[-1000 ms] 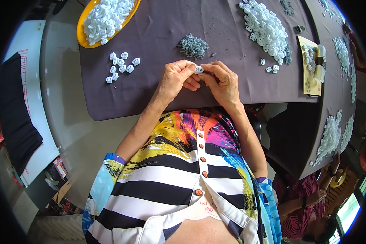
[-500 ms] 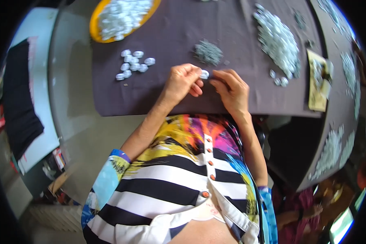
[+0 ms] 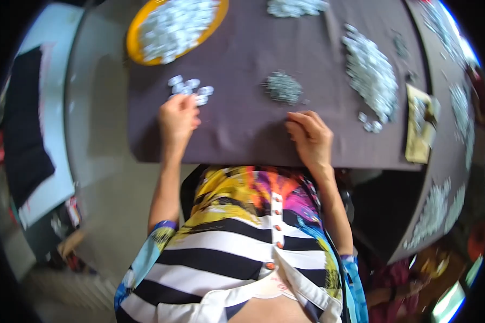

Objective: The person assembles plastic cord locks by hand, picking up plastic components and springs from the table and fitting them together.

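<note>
My left hand (image 3: 179, 119) is over the near side of a small group of round white plastic pieces (image 3: 192, 84) on the cloth-covered table. Its fingers are closed, and whatever is between the fingertips is hidden and blurred. Near the table's front edge, my right hand (image 3: 311, 133) rests with thumb and fingers curled together. Anything pinched there is too small to make out. Just beyond it lies a small heap of thin grey metal pieces (image 3: 283, 88) that look like nails.
A yellow oval tray (image 3: 133, 44) heaped with white pieces stands at the far left. A long pile of whitish pieces (image 3: 371, 72) lies to the right, another pile (image 3: 296, 7) at the far edge. A tan packet (image 3: 417, 134) lies near the right corner. Another person's arm (image 3: 382, 293) shows lower right.
My left hand has moved left from the middle to the small group of white pieces. The white piece it held is no longer visible. My right hand has stayed near the front middle.
</note>
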A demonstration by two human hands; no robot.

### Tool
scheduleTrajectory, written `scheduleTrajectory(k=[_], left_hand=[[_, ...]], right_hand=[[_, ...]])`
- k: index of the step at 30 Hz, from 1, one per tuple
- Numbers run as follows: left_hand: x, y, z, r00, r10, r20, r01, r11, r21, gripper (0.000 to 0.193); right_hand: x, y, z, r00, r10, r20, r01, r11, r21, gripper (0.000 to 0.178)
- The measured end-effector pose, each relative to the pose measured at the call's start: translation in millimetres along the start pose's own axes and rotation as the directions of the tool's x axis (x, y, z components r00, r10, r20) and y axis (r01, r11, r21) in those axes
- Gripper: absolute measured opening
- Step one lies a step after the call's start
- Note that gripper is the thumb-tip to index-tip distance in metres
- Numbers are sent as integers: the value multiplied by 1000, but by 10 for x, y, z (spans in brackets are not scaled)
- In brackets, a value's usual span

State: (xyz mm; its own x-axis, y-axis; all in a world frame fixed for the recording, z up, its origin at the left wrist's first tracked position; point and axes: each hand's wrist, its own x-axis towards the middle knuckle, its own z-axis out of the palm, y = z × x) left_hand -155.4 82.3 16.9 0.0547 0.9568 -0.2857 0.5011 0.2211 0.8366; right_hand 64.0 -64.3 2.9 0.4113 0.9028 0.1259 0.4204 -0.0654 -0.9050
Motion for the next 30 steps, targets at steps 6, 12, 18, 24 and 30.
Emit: scheduleTrajectory(k=[6,12,18,24,30], left_hand=[[38,-100,-22,952,290,-95,-283,955,87,14],[-209,155,473,942,281,183,-269,959,-86,10],[-426,219,826,866,389,315,-388,919,-69,11],[-466,263,922,836,363,411,-368,927,-71,11],[-451,204,927,806,427,410,-451,891,-41,11]], right_hand=[[53,-36,-124,977,-168,129,173,985,-25,13],[-62,36,-513,988,-103,111,131,950,-283,11],[-12,129,-658,999,17,-49,-30,962,-273,9],[314,158,-305,988,-154,-7,137,901,-412,12],[359,181,-266,992,-108,71,130,862,-491,8]])
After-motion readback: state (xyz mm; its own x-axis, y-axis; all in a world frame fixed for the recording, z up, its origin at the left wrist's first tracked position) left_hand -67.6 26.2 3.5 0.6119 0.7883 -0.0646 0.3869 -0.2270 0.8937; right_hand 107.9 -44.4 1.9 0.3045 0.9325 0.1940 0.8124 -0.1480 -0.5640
